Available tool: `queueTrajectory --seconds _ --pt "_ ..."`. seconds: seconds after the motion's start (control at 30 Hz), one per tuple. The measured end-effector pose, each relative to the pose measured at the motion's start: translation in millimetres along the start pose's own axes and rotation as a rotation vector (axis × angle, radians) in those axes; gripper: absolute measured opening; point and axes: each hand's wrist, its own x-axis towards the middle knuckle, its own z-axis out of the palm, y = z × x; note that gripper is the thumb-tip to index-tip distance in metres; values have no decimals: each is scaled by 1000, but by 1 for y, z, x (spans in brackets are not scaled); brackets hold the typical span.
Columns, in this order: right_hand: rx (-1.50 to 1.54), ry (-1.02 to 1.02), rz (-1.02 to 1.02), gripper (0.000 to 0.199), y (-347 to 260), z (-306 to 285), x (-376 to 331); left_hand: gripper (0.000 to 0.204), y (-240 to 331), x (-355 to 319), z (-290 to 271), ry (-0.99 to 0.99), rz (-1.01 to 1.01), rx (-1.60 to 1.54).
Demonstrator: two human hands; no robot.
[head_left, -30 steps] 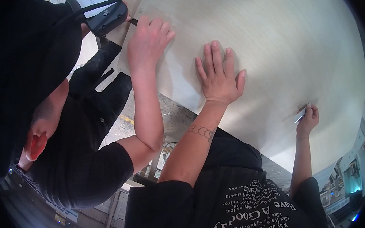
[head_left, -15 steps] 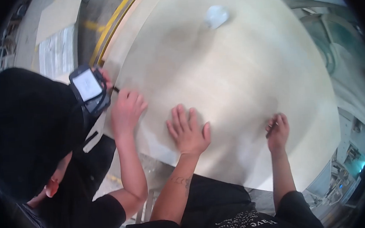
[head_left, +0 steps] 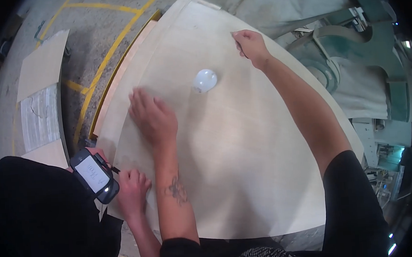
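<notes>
From the head, the big pale board (head_left: 249,135) lies flat under both hands; how much is done or left, I cannot tell. The left hand (head_left: 153,114) is wide, a bit blurry. The right hand (head_left: 251,47) is curled; I cannot tell around what. A white round thing (head_left: 206,80) sits between them. A co-worker's hand (head_left: 132,185) is in the way, just below the left.

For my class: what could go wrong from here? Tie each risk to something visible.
Between the left hand and the right hand, a round whitish object sits on the pale wood-look sheet; a sweeping arm might knock it.
The co-worker's hand lies close beside the left forearm, which could bump it if drawn back.
The right hand seems to pinch a small dark object; if hard, it might scratch the sheet.
</notes>
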Motion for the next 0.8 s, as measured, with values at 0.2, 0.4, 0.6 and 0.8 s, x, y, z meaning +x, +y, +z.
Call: queueTrajectory --seconds 0.2,0.4,0.6,0.8 --pt "-13 413 -439 18 59 -2 11 50 13 20 21 19 27 -15" --pt "-6 348 -478 17 60 -7 5 63 21 15 30 84 -54 17" --pt "-68 381 -506 20 62 -3 7 63 10 15 24 214 15 86" --pt "-49 349 -478 24 60 -8 9 51 -23 -8 4 -59 28 42"
